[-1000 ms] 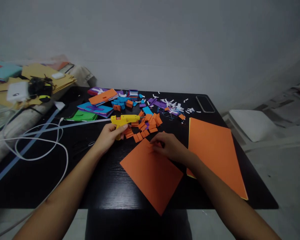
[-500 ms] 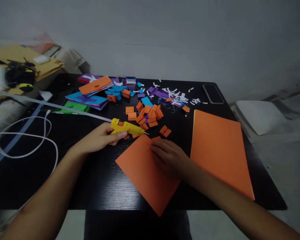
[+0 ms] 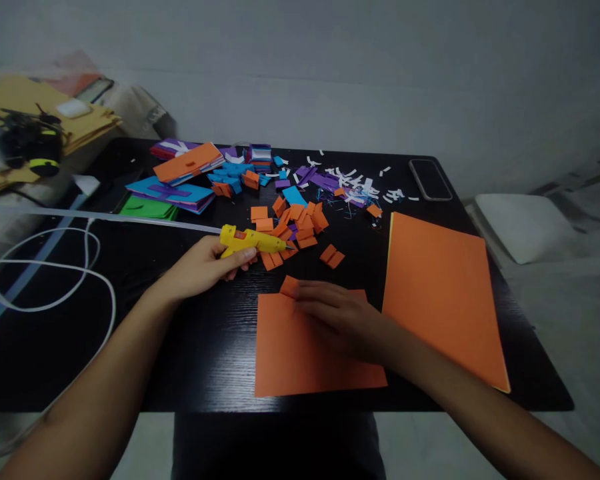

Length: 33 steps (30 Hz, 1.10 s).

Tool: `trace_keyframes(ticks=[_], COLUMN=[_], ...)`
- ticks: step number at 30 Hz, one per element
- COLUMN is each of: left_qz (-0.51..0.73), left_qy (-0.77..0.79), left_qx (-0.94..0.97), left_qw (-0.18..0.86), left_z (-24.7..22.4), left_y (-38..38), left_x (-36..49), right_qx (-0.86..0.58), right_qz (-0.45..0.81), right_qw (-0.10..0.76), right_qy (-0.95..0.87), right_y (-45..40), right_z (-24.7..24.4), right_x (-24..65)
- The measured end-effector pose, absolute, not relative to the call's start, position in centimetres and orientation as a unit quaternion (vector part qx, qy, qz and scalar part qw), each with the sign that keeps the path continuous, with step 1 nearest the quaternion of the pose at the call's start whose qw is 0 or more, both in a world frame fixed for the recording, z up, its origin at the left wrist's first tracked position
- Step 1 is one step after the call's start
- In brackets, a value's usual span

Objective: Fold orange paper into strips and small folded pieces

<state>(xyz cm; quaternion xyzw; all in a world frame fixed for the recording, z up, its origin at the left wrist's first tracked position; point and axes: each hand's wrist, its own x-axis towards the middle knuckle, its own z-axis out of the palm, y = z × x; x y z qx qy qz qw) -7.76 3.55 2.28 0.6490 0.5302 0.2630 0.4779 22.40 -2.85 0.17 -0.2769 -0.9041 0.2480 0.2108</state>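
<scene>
My left hand (image 3: pixel 207 267) is wrapped around a yellow hot glue gun (image 3: pixel 253 241); a long translucent glue stick (image 3: pixel 170 223) runs out of its back to the left. The nozzle points right, over the near side of a pile of small folded orange paper pieces (image 3: pixel 305 223). My right hand (image 3: pixel 343 313), fingers pressed together, grips at the top edge of an orange paper sheet (image 3: pixel 290 353) lying on the table. A small orange paper tab (image 3: pixel 289 287) sticks up past that edge at the fingertips. The palm hides part of the sheet.
A stack of orange sheets (image 3: pixel 443 300) lies right, with a phone (image 3: pixel 430 180) behind it. Paper scraps (image 3: pixel 353 187), blue pieces (image 3: pixel 233 175) and folded paper packets (image 3: pixel 173 193) fill the back of the black table (image 3: pixel 205 360). A white cable (image 3: pixel 100 273) loops at left.
The orange sheet has turned from a diamond angle to nearly square with the table edge under my right hand. My left hand has moved the glue gun slightly away, off the sheet's corner.
</scene>
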Motion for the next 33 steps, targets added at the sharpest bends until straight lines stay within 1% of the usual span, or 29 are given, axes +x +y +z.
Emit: trace_keyframes(ticks=[1, 3, 6, 8, 10, 16, 20, 24, 26, 28, 30, 33], left_qz=[0.27, 0.279, 0.286, 0.29, 0.293, 0.331, 0.366, 0.385, 0.392, 0.401, 0.407, 0.406], left_qy=[0.532, 0.533, 0.512, 0.488, 0.47, 0.473, 0.481, 0.49, 0.492, 0.489, 0.485, 0.486], left_qx=[0.645, 0.635, 0.61, 0.595, 0.592, 0.585, 0.551, 0.547, 0.545, 0.542, 0.539, 0.535], left_qw=[0.477, 0.484, 0.533, 0.569, 0.585, 0.57, 0.575, 0.56, 0.554, 0.554, 0.556, 0.56], left_z=[2.2, 2.0, 1.9, 2.0, 2.2, 2.1, 2.0, 1.9, 1.8, 1.8, 1.8, 1.9], left_y=[3.6, 3.5, 3.4, 3.2, 3.0, 2.9, 3.2, 3.4, 3.5, 3.6, 3.6, 3.6], left_x=[-7.7, -7.7, -7.2, -6.7, -6.2, -5.6, -5.8, -6.0, -6.1, -6.1, -6.1, -6.0], right_qx=[-0.308, -0.375, -0.422, -0.416, -0.401, -0.353, -0.347, -0.355, -0.399, -0.482, -0.554, -0.578], right_qz=[0.25, 0.242, 0.22, 0.212, 0.198, 0.165, 0.159, 0.171, 0.174, 0.16, 0.149, 0.138], right_qw=[0.21, 0.174, 0.116, 0.105, 0.114, 0.111, 0.094, 0.098, 0.109, 0.111, 0.081, 0.054], right_qy=[-0.894, -0.878, -0.872, -0.878, -0.887, -0.914, -0.92, -0.914, -0.894, -0.854, -0.815, -0.802], right_y=[-3.0, -3.4, -4.4, -5.3, -6.1, -6.3, -6.0, -6.5, -6.7, -6.7, -6.9, -7.4], right_z=[0.7, 1.5, 2.1, 2.1, 1.8, 0.7, 0.2, 0.5, 0.6, 0.5, 0.3, 0.0], right_x=[22.6, 22.9, 23.1, 22.8, 22.3, 20.2, 18.4, 17.9, 18.7, 20.0, 21.2, 22.0])
